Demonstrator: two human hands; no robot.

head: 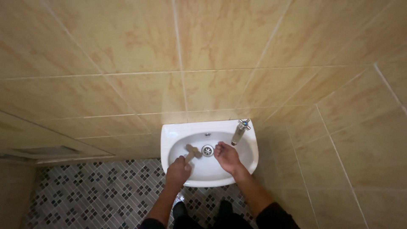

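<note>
White sink [248, 159] | left hand [178, 171] grips brush [191, 152] | right hand [227, 156] open, beside drain [207, 150]

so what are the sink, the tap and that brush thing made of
The sink looks like glazed white ceramic: smooth, glossy, with soft highlights. The tap seems chromed metal, silvery and reflective. The brush gripped in the left hand has a pale brown handle, possibly wood or plastic; it is too small to tell.
</note>
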